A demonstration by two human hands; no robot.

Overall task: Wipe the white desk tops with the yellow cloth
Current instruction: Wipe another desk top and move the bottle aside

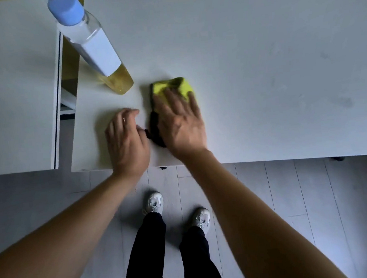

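At far left, a second white desk top, separated by a narrow gap from the main white desk. At about eleven o'clock from the hands, a clear bottle with blue cap and pale label, yellowish liquid in its base, standing near the main desk's left edge. Just right of that, the left hand, fingers loosely curled, fingertips touching or perhaps pinching the dark corner of the cloth; cannot tell which. Directly at three o'clock from it, the right hand, fingers straight and spread, pressing flat on the yellow cloth, which pokes out at twelve o'clock past the fingertips, dark underside showing at the left edge.

Soft, light, limp, probably folded double; likely to bunch or slide out from under a loose palm. Best handled by flat pressure over its middle rather than by a corner pinch. Plenty of unwiped surface toward three o'clock, faint marks visible there. Worth minding the bottle: tall, easily tipped by a leftward sweep.
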